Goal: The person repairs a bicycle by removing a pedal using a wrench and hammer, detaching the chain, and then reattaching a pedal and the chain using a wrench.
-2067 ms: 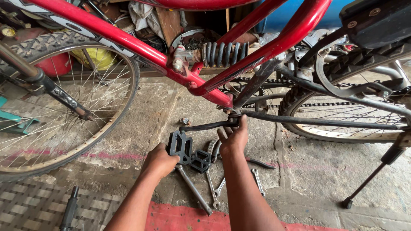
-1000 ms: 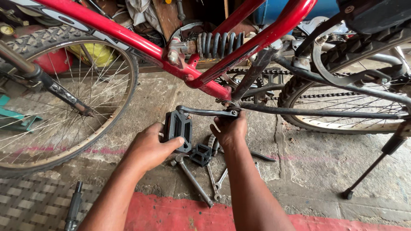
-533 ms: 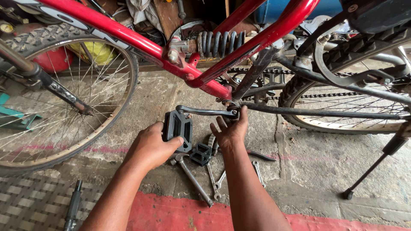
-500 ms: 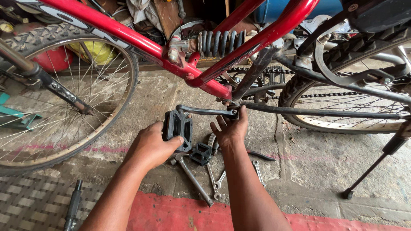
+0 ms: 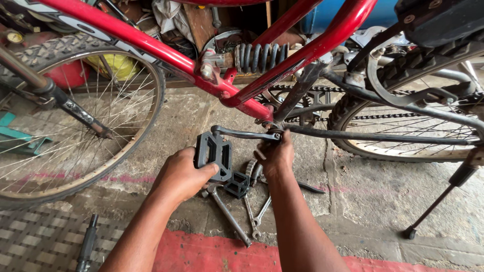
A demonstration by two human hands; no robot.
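A red bicycle frame stands over a concrete floor. My left hand grips a black plastic pedal fixed to the end of the dark crank arm. My right hand is closed around the crank's inner end at the bottom bracket. Below the pedal, on the floor, lies a second black pedal among several spanners.
The front wheel fills the left, the rear wheel and chain the right. A kickstand rests on the floor at right. A coil shock sits under the frame. A black handle lies bottom left on the patterned mat.
My left hand has risen from the floor onto the pedal, and the crank now lies level. In the last half second both hands barely move.
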